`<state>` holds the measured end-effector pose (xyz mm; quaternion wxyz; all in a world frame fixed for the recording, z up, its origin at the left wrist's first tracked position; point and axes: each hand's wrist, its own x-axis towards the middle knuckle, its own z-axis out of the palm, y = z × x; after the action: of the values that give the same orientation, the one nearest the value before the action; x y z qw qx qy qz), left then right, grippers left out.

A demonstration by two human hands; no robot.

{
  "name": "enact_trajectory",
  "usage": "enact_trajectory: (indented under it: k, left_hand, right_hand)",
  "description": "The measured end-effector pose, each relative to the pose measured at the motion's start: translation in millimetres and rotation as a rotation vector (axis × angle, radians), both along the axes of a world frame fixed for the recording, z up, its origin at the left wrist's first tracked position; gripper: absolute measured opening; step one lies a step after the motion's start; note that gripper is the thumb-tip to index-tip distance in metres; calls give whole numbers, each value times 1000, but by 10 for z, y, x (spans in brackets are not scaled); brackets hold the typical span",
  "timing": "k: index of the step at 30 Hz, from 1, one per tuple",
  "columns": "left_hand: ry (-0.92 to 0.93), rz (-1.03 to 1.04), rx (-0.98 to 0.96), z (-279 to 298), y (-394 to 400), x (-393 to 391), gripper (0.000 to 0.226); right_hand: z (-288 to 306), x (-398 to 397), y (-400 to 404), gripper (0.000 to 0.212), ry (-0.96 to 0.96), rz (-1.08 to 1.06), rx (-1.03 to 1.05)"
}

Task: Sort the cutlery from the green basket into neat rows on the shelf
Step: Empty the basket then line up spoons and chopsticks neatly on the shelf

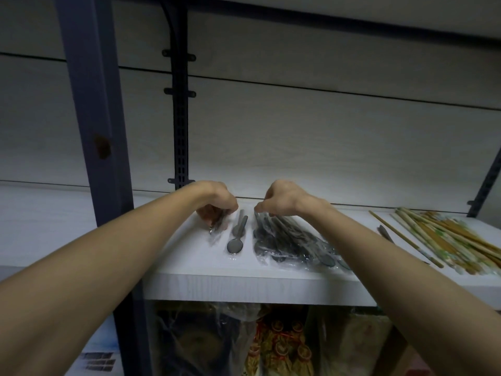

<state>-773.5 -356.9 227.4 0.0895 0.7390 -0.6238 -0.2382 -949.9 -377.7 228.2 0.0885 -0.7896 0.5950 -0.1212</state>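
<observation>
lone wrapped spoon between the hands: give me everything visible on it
The spoon looks like dark grey metal, sealed in a clear plastic sleeve that extends past the bowl. It lies flat on the white shelf, bowl toward the front edge, handle pointing back at the wall. It sits apart in the gap between the wrapped piece under the left hand and the spoon pile under the right hand. Neither hand touches it. Whether a second piece lies beside its handle I cannot tell.

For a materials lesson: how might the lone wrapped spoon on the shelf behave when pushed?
The wrapped spoon looks rigid, so it probably slides as one piece. Its glossy clear wrapper likely makes it slippery on the smooth white shelf. It lies flat, so rolling seems unlikely.
</observation>
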Motion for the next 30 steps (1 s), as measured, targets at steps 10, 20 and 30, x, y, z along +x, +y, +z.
enact_trajectory:
  k: [10,20,30]
  left_hand:
    - [-129,29,9,-21,61,54,48]
    - [-311,-95,-173,5,33,-214,40]
    - [-282,-264,-315,-467,-132,-437,61]
  right_hand:
    - [-88,276,-57,20,78,200,102]
    - [49,-373,-93,28,-38,240,84]
    - [-566,-506,-28,41,-70,140,1]
